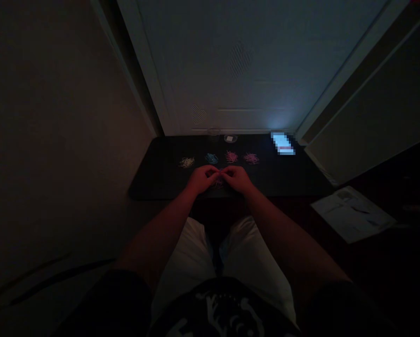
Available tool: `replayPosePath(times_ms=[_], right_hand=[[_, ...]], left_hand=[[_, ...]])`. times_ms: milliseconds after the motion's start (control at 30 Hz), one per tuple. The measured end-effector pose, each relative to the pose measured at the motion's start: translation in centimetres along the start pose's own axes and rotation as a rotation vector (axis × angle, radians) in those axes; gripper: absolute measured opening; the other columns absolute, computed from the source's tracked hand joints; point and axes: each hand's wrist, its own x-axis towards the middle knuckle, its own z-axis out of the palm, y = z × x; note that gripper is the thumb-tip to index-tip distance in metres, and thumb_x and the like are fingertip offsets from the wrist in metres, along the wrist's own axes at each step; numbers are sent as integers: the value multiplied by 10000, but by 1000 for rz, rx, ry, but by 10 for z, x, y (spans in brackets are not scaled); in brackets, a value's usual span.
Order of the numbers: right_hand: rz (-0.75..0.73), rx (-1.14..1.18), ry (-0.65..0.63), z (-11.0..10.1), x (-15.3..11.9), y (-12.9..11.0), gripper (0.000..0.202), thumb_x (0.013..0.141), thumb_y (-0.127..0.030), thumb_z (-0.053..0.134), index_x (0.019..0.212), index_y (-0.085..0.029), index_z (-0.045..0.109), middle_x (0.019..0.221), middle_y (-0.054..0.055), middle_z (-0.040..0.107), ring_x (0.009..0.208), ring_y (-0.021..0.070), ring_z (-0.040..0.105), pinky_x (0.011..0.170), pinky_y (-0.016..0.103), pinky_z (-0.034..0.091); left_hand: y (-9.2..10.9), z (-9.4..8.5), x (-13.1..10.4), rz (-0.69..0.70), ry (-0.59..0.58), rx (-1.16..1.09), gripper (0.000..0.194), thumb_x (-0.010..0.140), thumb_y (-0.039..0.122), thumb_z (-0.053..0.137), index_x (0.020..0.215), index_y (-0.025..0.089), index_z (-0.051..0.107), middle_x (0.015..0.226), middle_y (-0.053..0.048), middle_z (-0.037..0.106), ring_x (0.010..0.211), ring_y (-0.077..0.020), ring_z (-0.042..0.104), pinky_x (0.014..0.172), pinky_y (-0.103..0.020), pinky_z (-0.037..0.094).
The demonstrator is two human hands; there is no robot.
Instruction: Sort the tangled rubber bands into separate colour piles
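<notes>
My left hand (pixel 204 179) and my right hand (pixel 235 178) meet at the fingertips above the front part of a dark table (pixel 283 182). Both are closed in a pinch; what lies between the fingers is too small and dim to name. Just below them is a pile of thin pinkish-purple strips (pixel 217 184), partly covered by the hands. Beyond the hands, four piles of thin strips form a row: pale yellow (pixel 187 162), blue (pixel 211 158), bright pink (pixel 231 157) and dull pink (pixel 251 158).
A lit phone (pixel 283 143) lies at the table's back right. Near the back edge are a clear container (pixel 214 132) and a small round dish (pixel 230 139) with something white in it. A pale panel stands behind; a printed sheet (pixel 352 214) is lower right.
</notes>
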Motion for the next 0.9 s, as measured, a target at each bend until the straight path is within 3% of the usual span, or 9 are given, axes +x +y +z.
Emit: replayPosePath(times_ms=[300, 467, 667, 767, 900], right_hand=[[28, 19, 58, 2, 0, 3, 131, 691, -218, 551, 738, -157, 657, 667, 24, 640, 593, 141, 544, 579, 263, 427], [-49, -7, 122, 3, -1, 4, 159, 666, -164, 517, 782, -165, 625, 717, 15, 595, 626, 134, 511, 602, 261, 417], [-176, -64, 101, 5, -5, 0, 251, 676, -246, 621, 914, -166, 605, 843, 43, 590, 712, 152, 522, 643, 272, 425], [-261, -149, 106, 5, -6, -1, 206, 688, -253, 640, 873, -166, 616, 827, 47, 586, 750, 163, 523, 684, 283, 421], [-255, -203, 114, 4, -7, -3, 75, 735, -237, 603, 777, -176, 615, 759, 36, 568, 706, 154, 511, 656, 278, 408]], left_hand=[[0, 0, 1, -50, 67, -55, 165, 794, 276, 563, 866, 155, 649, 793, -18, 673, 686, -116, 589, 655, -225, 466], [-1, 0, 2, -56, 73, -65, 161, 794, 274, 565, 862, 155, 648, 820, -21, 678, 714, -120, 598, 687, -231, 477], [-4, 0, 2, -31, 38, -60, 195, 801, 294, 556, 862, 147, 667, 810, -30, 687, 703, -125, 604, 676, -234, 475], [-4, 0, 1, -37, 19, -31, 203, 796, 303, 559, 849, 145, 676, 796, -31, 693, 684, -126, 603, 668, -235, 473], [-3, 0, 1, -45, 29, 2, 215, 794, 316, 561, 839, 145, 684, 785, -33, 695, 680, -131, 603, 665, -239, 471]])
